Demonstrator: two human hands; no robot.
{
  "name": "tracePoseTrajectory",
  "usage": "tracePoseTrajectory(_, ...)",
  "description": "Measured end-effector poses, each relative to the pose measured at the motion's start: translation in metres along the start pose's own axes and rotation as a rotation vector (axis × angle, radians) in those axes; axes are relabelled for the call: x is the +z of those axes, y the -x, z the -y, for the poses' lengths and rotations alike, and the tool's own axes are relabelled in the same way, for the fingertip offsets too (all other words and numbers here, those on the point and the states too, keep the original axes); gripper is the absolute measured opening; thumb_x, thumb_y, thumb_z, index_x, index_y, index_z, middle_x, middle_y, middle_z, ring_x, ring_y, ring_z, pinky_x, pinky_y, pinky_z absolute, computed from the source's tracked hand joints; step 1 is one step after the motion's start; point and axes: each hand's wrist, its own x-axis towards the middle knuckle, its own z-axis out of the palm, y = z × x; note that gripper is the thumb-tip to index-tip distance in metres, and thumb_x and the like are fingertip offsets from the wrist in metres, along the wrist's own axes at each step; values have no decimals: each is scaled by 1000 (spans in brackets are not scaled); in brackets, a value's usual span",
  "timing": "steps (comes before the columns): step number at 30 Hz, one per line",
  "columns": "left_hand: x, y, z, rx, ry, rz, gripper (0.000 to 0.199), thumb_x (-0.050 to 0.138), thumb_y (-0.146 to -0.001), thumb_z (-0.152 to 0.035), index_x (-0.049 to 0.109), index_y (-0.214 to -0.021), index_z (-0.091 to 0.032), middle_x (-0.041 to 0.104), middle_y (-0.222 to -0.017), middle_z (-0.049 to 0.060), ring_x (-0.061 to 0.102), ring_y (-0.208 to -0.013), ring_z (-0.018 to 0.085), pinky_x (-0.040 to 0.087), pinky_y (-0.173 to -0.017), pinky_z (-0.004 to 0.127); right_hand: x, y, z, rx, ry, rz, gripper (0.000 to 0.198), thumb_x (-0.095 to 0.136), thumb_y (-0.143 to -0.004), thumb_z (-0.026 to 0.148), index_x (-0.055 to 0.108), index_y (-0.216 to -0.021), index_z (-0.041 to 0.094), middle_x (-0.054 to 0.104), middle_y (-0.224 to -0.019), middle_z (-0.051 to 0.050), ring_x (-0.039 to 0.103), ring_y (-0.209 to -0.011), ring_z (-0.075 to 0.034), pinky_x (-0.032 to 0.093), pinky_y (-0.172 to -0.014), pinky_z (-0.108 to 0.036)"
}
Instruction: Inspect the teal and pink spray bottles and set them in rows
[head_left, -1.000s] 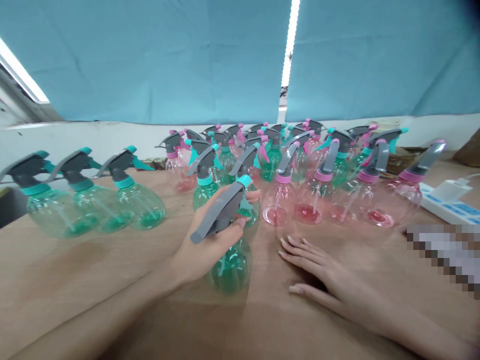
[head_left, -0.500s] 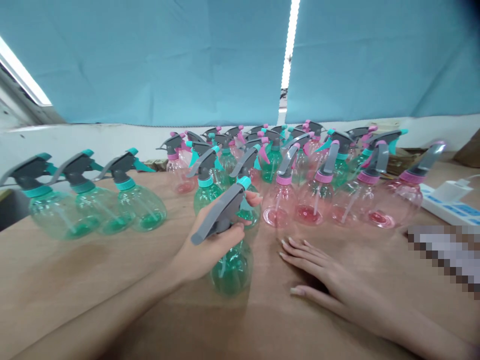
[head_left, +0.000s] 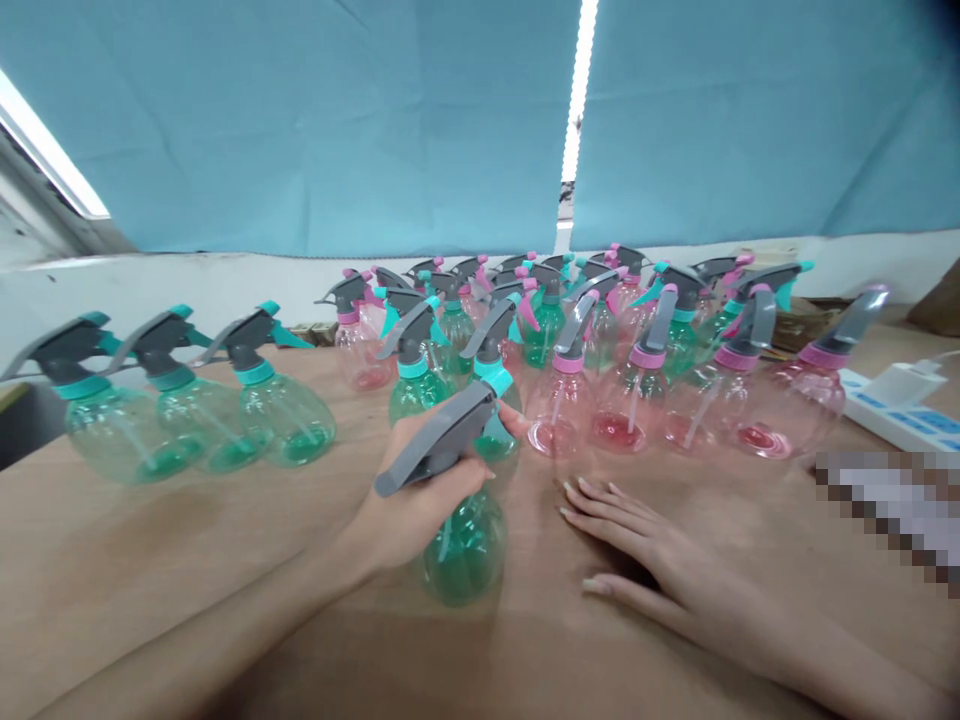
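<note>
My left hand (head_left: 424, 495) is wrapped around the neck of a green spray bottle (head_left: 466, 550). Its grey sprayer head with a turquoise nozzle points away from me and tilts upward; fingers partly hide the trigger and collar. Green tint shows in the clear round body below the hand. On the wooden table (head_left: 547, 640), my right hand (head_left: 652, 555) lies flat with fingers stretched out, holding nothing. Just beyond the hands stand pink spray bottles (head_left: 621, 415) with grey heads and pink collars. Behind the held bottle, another green spray bottle (head_left: 412, 390) shows.
Three green spray bottles (head_left: 289, 420) stand in a row at the left. Many more pink and green ones crowd the back. To the right lie a white power strip (head_left: 900, 415) with a plug and a pixelated object (head_left: 892, 510). Blue cloth (head_left: 337, 130) hangs behind.
The held spray bottle has shifted slightly down and toward me, and my left fingers sit a little lower around its trigger area. My right hand stays in place.
</note>
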Motion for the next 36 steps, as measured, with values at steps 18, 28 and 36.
tracePoseTrajectory(18,-1,1,1,31,20,-25,13,48,-68,-20,58,-77,-24,65,-79,-1,62,-74,19,51,-71,32,-1,0,1,-19,-14,-32,59,51,-93,54,41,-145,29,33,-155,-2,27,-143,-30,24,-116,-55)
tracePoseTrajectory(28,3,3,-1,-41,2,-17,38,53,-77,-20,63,-113,-28,62,-68,-4,62,-65,18,52,-72,34,-1,0,2,-9,24,-8,60,48,-94,56,41,-146,25,32,-155,-4,26,-144,-30,24,-116,-56)
tracePoseTrajectory(36,2,0,1,56,-52,16,38,57,-81,-26,60,-119,-27,70,-107,2,67,-85,21,55,-71,32,2,2,-4,-44,4,-52,58,51,-94,52,40,-146,29,34,-155,-3,28,-143,-29,25,-116,-54)
